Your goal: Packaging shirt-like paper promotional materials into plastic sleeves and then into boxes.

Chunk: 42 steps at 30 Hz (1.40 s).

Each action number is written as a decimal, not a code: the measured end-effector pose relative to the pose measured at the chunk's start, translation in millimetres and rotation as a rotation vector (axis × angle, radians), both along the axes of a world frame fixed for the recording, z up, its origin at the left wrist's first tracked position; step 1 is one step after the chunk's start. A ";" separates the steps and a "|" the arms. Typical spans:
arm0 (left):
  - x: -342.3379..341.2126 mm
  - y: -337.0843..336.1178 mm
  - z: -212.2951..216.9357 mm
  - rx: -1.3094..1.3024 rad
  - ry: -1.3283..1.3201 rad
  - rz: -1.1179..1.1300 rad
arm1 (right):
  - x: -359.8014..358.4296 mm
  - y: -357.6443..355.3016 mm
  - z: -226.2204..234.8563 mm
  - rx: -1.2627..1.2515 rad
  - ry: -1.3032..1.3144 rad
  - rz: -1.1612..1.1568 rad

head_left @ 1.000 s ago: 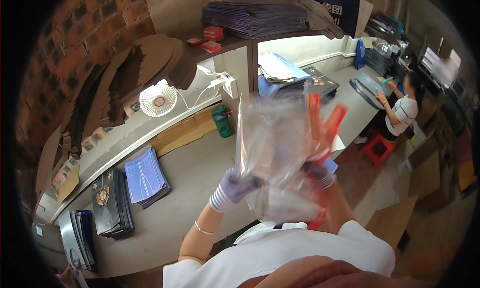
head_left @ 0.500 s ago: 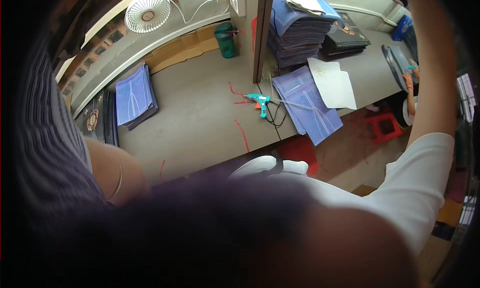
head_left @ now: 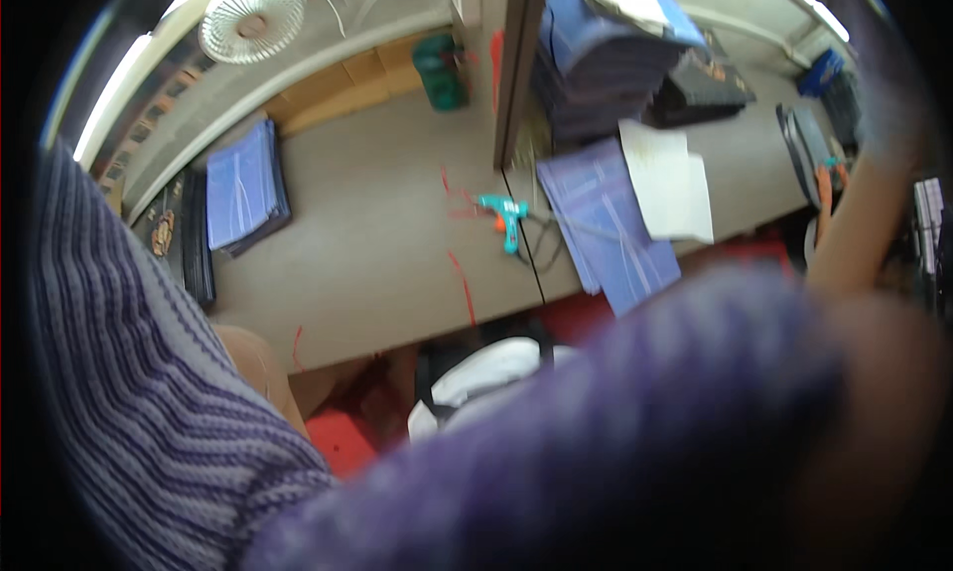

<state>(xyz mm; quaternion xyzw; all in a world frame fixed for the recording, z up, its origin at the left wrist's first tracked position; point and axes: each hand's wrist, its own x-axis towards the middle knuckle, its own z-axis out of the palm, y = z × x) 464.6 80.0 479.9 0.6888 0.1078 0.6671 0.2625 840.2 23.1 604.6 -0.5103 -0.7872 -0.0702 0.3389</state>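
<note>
A purple-and-white striped knit sleeve (head_left: 169, 323) covers my left arm, which rises at the left edge. Purple striped knit (head_left: 596, 402), badly blurred, crosses low in front of the view. It ends in a smear of skin at the right, likely my left hand (head_left: 879, 412); its fingers cannot be made out. My raised right arm (head_left: 859, 228) shows bare at the right, with its hand beyond the picture. Neither hand visibly touches the table things. A teal glue gun (head_left: 506, 218) with an orange trigger lies on the grey table (head_left: 357, 243), its cord trailing right.
Blue patterned sheets (head_left: 243, 189) are stacked left; another blue stack (head_left: 615, 65) and loose blue sheets (head_left: 615, 233) lie right, under white paper (head_left: 670, 184). A post (head_left: 516, 74), green bin (head_left: 439, 72), fan (head_left: 253, 20) and red stool (head_left: 342, 442) stand around. Another person's orange-covered hand (head_left: 826, 189) is far right.
My view has shifted, and the table things sit slightly lower and left. The striped sleeve now fills more of the lower picture, and the white sleeve at right is hidden. The glue gun stays put.
</note>
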 end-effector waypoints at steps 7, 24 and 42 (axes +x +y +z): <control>13.6 -12.8 -17.0 -0.152 0.088 0.000 | -62.8 -35.3 -359.0 -1.136 0.451 -0.277; 72.5 -49.1 -332.1 -1.791 0.404 -0.212 | -126.4 -15.1 -490.0 -1.363 1.231 -0.161; 109.7 -37.8 -312.7 -1.581 -0.187 -0.646 | 2.2 -105.0 -474.4 -1.017 1.449 -0.505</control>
